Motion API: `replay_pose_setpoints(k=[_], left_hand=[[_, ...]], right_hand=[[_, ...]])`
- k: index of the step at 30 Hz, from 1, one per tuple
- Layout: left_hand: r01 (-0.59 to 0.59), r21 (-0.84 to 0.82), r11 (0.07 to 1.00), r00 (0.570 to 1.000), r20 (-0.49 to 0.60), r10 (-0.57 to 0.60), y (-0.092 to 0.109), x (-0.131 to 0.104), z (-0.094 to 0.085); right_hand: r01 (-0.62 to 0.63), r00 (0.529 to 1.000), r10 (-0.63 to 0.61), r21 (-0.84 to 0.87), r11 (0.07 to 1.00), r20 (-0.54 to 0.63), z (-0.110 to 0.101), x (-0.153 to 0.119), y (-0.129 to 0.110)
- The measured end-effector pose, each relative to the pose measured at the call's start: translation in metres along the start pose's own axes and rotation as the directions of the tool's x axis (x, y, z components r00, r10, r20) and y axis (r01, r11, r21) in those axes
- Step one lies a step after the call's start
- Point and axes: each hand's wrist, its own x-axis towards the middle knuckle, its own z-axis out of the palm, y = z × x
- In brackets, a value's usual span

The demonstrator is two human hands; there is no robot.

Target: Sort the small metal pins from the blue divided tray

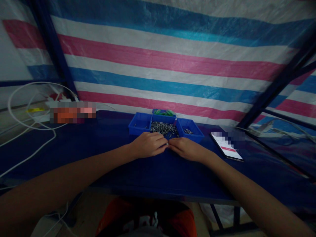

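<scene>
My left hand (150,144) and my right hand (185,148) meet fingertip to fingertip over the blue table, just in front of the bins. Both are closed in a pinch, and a tiny pale piece (167,143) shows between them, too small to name. Right behind my fingers lies a heap of small dark and silvery metal pieces (163,127). A blue bin (140,123) with a few pieces stands at the left, and another blue bin (190,131) with a small pile of metal pieces at the right. Green pieces (164,113) fill a bin at the back.
A phone (227,146) with a lit screen lies on the blue table (158,177) to the right. White cables (37,158) loop over the left side. Blue frame posts (53,49) and a striped plastic sheet (168,62) close off the back.
</scene>
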Motion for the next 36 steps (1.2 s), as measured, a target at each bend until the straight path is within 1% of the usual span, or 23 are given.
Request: replay_pose_setpoints(k=[4,9,13,19,21,25,30,36], left_hand=[[-0.010,-0.002,1.000,1.000,-0.016,0.010,-0.0001,0.0003,-0.0009],[-0.031,-0.018,0.999,0.999,-0.033,0.031,0.0000,-0.0009,0.0002],[-0.044,-0.018,0.999,0.999,-0.027,0.044,0.0002,-0.0010,-0.0001],[-0.059,-0.012,0.998,0.998,-0.034,0.059,0.0006,-0.0002,-0.0003],[-0.048,-0.006,0.999,0.998,-0.030,0.048,0.0009,-0.0001,-0.0002],[0.008,0.000,1.000,1.000,0.006,-0.008,0.0005,-0.0002,0.0001],[0.083,0.004,0.997,0.992,0.100,-0.083,-0.0019,-0.0013,0.0032],[0.127,-0.056,0.990,0.974,0.197,-0.114,-0.0006,-0.0018,0.0060]], right_hand=[[0.012,1.000,-0.012,0.005,1.000,-0.003,-0.0007,-0.0004,-0.0002],[-0.004,1.000,0.003,0.024,1.000,0.010,-0.0016,-0.0008,-0.0014],[-0.009,1.000,0.008,0.047,0.999,0.012,-0.0023,-0.0006,-0.0020],[0.006,1.000,-0.006,0.012,1.000,-0.002,-0.0014,0.0002,-0.0022],[0.004,1.000,-0.004,0.001,1.000,-0.005,-0.0011,0.0005,-0.0021],[-0.011,1.000,0.011,-0.017,1.000,-0.024,-0.0024,0.0003,-0.0003],[-0.027,0.996,0.025,-0.023,0.999,-0.081,-0.0062,-0.0008,0.0007],[0.050,0.995,-0.046,0.042,0.998,-0.087,-0.0085,-0.0007,-0.0062]])
